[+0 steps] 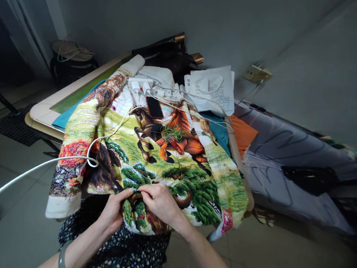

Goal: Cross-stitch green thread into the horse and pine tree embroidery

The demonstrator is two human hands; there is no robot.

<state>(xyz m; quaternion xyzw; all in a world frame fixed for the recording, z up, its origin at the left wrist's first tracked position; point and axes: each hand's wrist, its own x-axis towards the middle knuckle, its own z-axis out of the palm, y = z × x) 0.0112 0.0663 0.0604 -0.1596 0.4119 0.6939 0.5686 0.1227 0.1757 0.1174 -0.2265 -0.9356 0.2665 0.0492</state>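
Note:
A large embroidered cloth [151, 156] with horses, trees and green grass is spread over the table and hangs over its near edge. Its left side is rolled up, and the near edge droops toward my lap. My left hand [114, 209] grips the cloth near that edge, thumb on top and fingers underneath. Close beside it, my right hand [161, 201] is closed in a pinch over the dark green stitching; what sits between its fingertips is too small to make out. Farther up the cloth lie a tangle of green thread [172, 132] and a small red tool [177, 145].
A phone [154, 107] rests on the cloth below a white power strip [141, 82]. A thick white cable [38, 162] loops in from the left. White printed bags [212, 87] lie at the table's [39, 111] back. To the right is a grey-covered surface [273, 159].

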